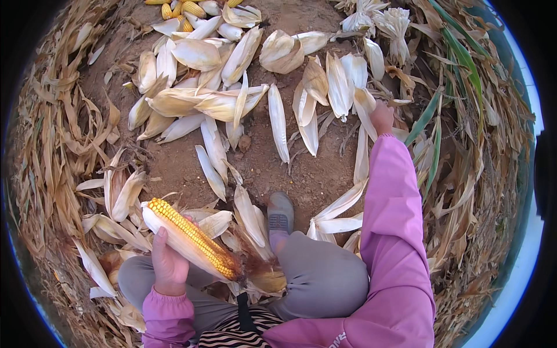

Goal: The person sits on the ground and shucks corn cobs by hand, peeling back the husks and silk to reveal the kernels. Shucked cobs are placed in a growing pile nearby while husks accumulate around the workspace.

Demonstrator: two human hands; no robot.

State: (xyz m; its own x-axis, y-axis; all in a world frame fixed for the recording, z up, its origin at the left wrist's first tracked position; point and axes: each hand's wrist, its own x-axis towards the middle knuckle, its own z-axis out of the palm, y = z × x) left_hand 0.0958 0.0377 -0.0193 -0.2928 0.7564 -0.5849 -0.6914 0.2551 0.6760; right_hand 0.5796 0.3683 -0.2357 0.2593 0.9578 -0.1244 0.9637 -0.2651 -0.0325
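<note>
An ear of corn (pixel 191 237) lies tilted in my left hand (pixel 169 263), its yellow kernels bare on the upper side and pale husk along the lower side. Dark reddish silk shows at the end nearest my lap. My right arm reaches forward, and my right hand (pixel 382 117) is at a pale corn husk (pixel 364 108) on the right side of the ground. The fingers are partly hidden, so whether they grip it is unclear. Loose dry husks (pixel 202 102) lie ahead of me. Several husked ears of corn (pixel 191 8) sit in a pile at the top.
Banks of dry corn leaves and stalks (pixel 56 161) run along the left, with more on the right (pixel 461 182), where some green leaves (pixel 463 61) stick out. My shoe (pixel 280 213) rests on bare brown soil (pixel 313 182). Further husks lie around my legs.
</note>
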